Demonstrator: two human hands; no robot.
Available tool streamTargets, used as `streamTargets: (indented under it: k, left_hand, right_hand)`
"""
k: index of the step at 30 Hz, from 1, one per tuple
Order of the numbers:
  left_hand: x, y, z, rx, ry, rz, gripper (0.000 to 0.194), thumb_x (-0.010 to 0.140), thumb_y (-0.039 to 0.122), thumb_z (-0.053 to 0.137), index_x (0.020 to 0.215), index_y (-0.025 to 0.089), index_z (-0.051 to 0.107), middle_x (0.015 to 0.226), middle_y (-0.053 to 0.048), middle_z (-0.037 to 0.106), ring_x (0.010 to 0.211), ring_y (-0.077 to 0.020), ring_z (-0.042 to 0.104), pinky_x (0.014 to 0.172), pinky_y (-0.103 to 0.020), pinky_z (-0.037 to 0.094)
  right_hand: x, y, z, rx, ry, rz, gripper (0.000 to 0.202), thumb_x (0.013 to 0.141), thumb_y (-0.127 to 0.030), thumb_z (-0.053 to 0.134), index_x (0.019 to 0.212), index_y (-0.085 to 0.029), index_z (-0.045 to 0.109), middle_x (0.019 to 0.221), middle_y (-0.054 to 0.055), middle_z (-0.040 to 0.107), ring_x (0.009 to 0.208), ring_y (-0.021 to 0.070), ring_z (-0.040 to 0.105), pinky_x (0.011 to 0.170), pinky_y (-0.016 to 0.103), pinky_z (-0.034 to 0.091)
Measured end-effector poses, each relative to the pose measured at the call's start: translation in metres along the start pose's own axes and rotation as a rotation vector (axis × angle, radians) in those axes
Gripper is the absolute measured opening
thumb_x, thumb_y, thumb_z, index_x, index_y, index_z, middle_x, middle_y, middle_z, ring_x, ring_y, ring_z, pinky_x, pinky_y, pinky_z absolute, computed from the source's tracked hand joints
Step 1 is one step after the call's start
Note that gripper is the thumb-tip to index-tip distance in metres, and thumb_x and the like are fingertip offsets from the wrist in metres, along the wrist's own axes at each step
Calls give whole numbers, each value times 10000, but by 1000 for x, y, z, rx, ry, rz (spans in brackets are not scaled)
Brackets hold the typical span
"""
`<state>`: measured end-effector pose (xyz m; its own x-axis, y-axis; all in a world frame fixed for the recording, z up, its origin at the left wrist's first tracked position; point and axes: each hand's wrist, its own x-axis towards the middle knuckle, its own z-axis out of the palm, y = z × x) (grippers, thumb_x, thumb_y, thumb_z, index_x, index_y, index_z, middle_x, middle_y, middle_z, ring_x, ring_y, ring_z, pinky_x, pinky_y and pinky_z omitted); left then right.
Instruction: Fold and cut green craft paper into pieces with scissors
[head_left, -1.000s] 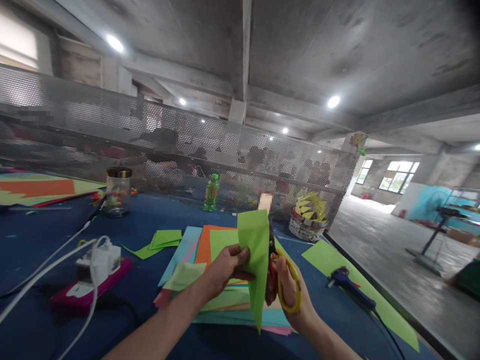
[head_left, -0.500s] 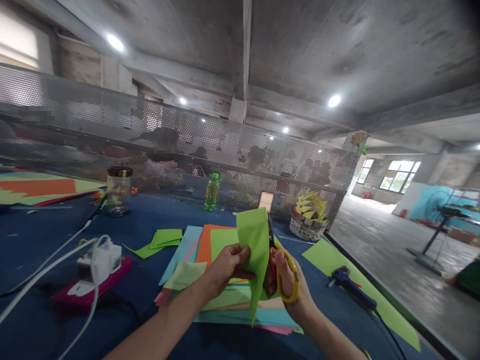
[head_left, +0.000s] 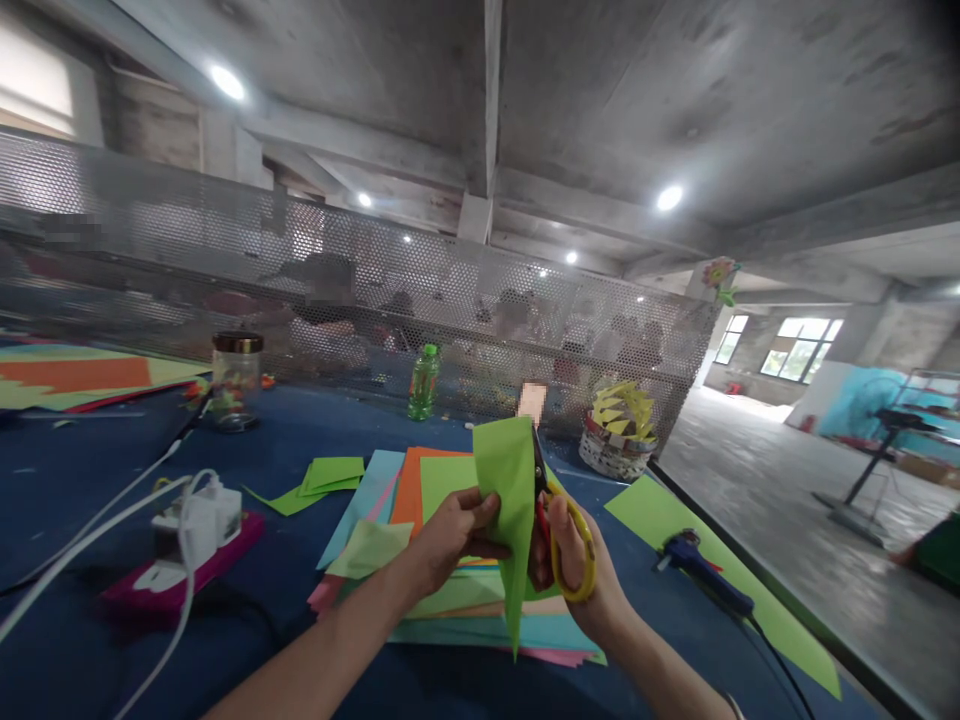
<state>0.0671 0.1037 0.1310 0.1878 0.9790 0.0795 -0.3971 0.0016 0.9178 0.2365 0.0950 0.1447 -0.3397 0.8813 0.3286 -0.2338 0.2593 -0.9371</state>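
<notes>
My left hand (head_left: 457,530) pinches a folded sheet of green paper (head_left: 504,470), held upright over a stack of coloured paper (head_left: 420,630). A long strip of the green sheet hangs down toward the stack. In my right hand (head_left: 589,575) is a pair of scissors (head_left: 587,550) with yellow and red handles. Its dark blades stand along the right edge of the green sheet, partly hidden behind it. Beneath both hands the stack shows orange, blue, pink and green sheets.
Small green pieces (head_left: 334,478) lie left of the stack. A glue gun (head_left: 709,575) rests on green paper at right. A power strip (head_left: 150,590) with cables is at left. Further back stand a jar (head_left: 236,385), a green bottle (head_left: 424,385) and a basket (head_left: 616,452).
The scissors have shifted slightly against the sheet's right edge, and the hanging strip's tip has swung a little to the right. My left hand stays about where it was.
</notes>
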Motion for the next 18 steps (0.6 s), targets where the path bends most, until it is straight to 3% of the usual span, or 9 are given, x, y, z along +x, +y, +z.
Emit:
streamTargets:
  k: [6,12,18]
  left_hand:
    - [0,-1,0,0,1,-6,543,651,544,814,932,97,686,778,-78,715,670,-185,687,622,-296,598]
    - [2,-4,-1,7,-1,-12,563,646,548,813,946,88,691,780,-83,715,672,-192,688,626,-314,602]
    - [2,-3,-2,11,-18,-11,548,665,543,803,957,91,697,790,-85,716,684,-188,687,635,-301,594]
  right_hand:
    - [1,-3,3,28,-16,-6,444,919,-606,507,741,-201,482,527,-68,489,394,69,459,385,175,377]
    - [3,-8,5,-5,11,-12,479,868,-664,539,743,-208,464,439,-99,436,303,49,354,310,158,318]
    - [1,-12,5,-6,22,28,485,840,-682,563,777,-208,477,515,-81,469,361,58,416,358,166,349]
